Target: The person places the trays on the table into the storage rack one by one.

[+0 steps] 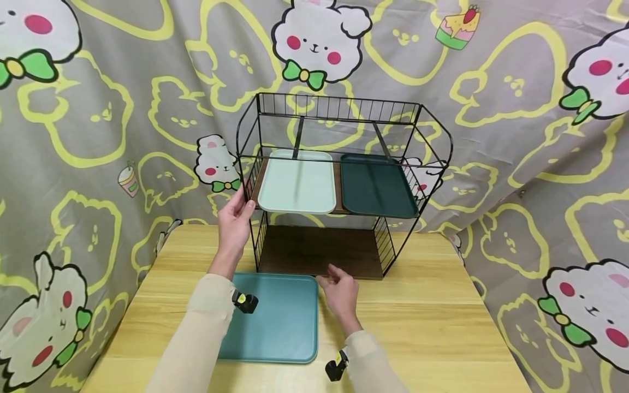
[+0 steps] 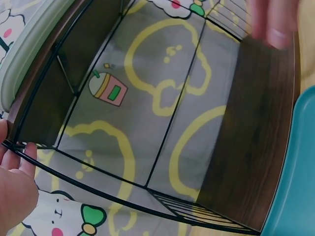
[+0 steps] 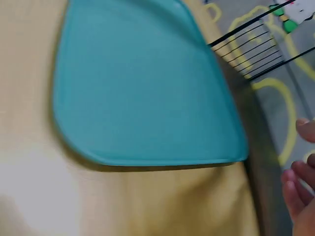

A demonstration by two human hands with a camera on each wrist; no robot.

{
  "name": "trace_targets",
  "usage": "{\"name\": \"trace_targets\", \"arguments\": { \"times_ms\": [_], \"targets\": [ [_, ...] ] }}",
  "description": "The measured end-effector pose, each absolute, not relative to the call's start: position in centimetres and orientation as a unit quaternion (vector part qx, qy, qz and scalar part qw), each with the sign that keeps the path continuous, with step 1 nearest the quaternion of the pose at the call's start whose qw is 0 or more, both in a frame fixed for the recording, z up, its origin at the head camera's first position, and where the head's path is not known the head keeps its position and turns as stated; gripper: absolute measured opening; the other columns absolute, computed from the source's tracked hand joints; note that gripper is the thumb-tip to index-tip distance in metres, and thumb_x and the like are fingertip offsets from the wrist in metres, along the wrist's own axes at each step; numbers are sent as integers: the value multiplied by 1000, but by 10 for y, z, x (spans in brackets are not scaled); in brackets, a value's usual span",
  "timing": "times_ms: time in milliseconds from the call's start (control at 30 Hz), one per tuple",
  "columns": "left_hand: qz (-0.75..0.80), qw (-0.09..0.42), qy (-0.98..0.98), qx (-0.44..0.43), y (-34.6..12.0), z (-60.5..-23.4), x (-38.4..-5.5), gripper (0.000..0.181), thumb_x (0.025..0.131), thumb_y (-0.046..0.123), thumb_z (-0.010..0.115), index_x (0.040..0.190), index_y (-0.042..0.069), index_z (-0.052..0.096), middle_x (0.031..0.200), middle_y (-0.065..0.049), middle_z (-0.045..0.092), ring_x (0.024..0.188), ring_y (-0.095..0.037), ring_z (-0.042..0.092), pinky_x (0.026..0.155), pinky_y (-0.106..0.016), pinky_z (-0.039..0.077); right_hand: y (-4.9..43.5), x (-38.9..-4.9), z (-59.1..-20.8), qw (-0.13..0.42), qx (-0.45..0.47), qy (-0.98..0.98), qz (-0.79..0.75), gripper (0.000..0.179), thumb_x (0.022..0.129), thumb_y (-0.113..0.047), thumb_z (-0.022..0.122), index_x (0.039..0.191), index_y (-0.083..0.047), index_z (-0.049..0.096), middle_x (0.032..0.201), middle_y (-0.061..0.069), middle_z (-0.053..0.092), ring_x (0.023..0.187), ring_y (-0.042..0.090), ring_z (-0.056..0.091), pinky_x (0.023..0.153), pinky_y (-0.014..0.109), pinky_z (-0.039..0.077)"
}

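Note:
A two-tier black wire rack [image 1: 417,218] with brown wooden shelves stands at the back of the table. My left hand [image 1: 234,224] holds its left front post at the upper shelf; in the left wrist view those fingers [image 2: 28,160] wrap the wire at the shelf corner. On the upper shelf lie a pale green tray [image 1: 297,183] and a dark green tray [image 1: 377,185], side by side. A larger teal tray [image 1: 275,322] lies flat on the table before the rack, partly covered by my left forearm. My right hand [image 1: 340,292], fingers loosely bent, hovers by its far right corner, holding nothing.
The lower shelf [image 1: 319,248] is bare dark wood close above the table [image 1: 432,316]. Wire side panels [image 1: 385,240] close its ends. A patterned curtain [image 1: 491,109] hangs behind and at both sides.

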State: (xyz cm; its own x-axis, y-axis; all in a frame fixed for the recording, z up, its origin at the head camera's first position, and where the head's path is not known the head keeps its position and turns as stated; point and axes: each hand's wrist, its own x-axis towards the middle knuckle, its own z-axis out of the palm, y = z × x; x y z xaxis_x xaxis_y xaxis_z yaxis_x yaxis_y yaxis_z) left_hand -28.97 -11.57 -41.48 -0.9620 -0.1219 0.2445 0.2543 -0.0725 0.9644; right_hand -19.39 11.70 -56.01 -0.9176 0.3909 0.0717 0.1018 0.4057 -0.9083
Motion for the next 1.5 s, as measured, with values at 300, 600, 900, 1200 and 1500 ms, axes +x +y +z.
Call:
{"name": "trace_targets", "arguments": {
  "times_ms": [300, 600, 900, 1200, 1500],
  "targets": [
    [-730, 113, -673, -38, -117, -412, -287, 56, 111, 10, 54, 164, 18, 39, 172, -3, 38, 157, -18, 41, 127, -30, 38, 101, -177, -596, 93, -208, -843, 487, 37, 85, -14, 89, 116, 2, 79, 103, 13, 81, 99, 27, 75, 91, 46, 64],
    [-738, 117, -664, -33, -116, -409, -287, 56, 109, 6, 55, 163, 15, 41, 169, -7, 41, 155, -19, 45, 125, -27, 41, 87, -167, -611, 125, -213, -858, 451, 22, 82, -7, 89, 103, -3, 84, 83, 2, 75, 81, 16, 70, 77, 39, 63],
    [-740, 115, -661, -44, -113, -409, -288, 55, 109, 5, 54, 162, 13, 41, 169, -7, 42, 154, -19, 46, 125, -28, 40, 105, -165, -615, 156, -272, -845, 433, 14, 86, -4, 82, 100, -5, 85, 82, 6, 79, 81, 24, 76, 77, 44, 65],
    [-740, 120, -660, -46, -116, -409, -288, 55, 109, 5, 54, 162, 11, 41, 168, -7, 44, 153, -18, 47, 125, -28, 40, 132, -157, -621, 172, -303, -833, 430, 13, 88, -8, 82, 100, -4, 85, 84, 9, 81, 81, 27, 76, 76, 44, 64],
    [-737, 123, -664, -37, -118, -412, -288, 54, 110, 6, 54, 162, 11, 42, 168, -8, 44, 153, -19, 47, 126, -29, 40, 162, -148, -625, 202, -320, -821, 427, 19, 91, -9, 80, 106, 1, 83, 98, 19, 81, 95, 39, 76, 85, 51, 63]
  ]
}}
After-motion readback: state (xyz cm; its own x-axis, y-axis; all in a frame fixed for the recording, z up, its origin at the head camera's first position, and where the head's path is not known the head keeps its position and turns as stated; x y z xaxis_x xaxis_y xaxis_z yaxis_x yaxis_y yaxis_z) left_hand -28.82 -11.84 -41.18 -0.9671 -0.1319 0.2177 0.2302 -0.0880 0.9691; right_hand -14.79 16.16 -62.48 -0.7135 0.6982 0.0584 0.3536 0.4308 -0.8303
